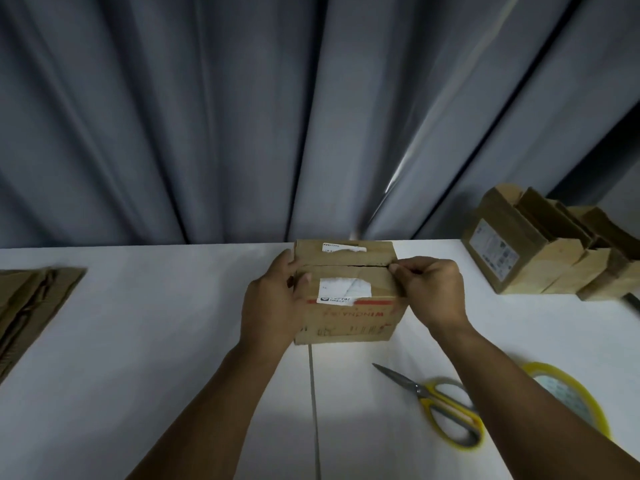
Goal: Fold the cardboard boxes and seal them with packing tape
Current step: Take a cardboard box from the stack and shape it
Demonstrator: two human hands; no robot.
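Note:
A small brown cardboard box (pixel 349 313) stands at the middle of the white table (pixel 156 341), its two top flaps folded down and meeting at a seam. Torn white labels and red print mark it. My left hand (pixel 270 303) grips the box's left side, thumb lying on the top flap. My right hand (pixel 429 289) pinches at the right end of the seam, fingers curled; whether tape is between them I cannot tell. A roll of packing tape (pixel 571 396) with a yellow rim lies at the near right, partly behind my right forearm.
Yellow-handled scissors (pixel 440 407) lie near the tape, blades pointing to the box. Several folded boxes (pixel 540 251) with upright flaps stand at the far right. Flat cardboard (pixel 31 299) is stacked at the left edge. A grey curtain (pixel 242 116) hangs behind the table.

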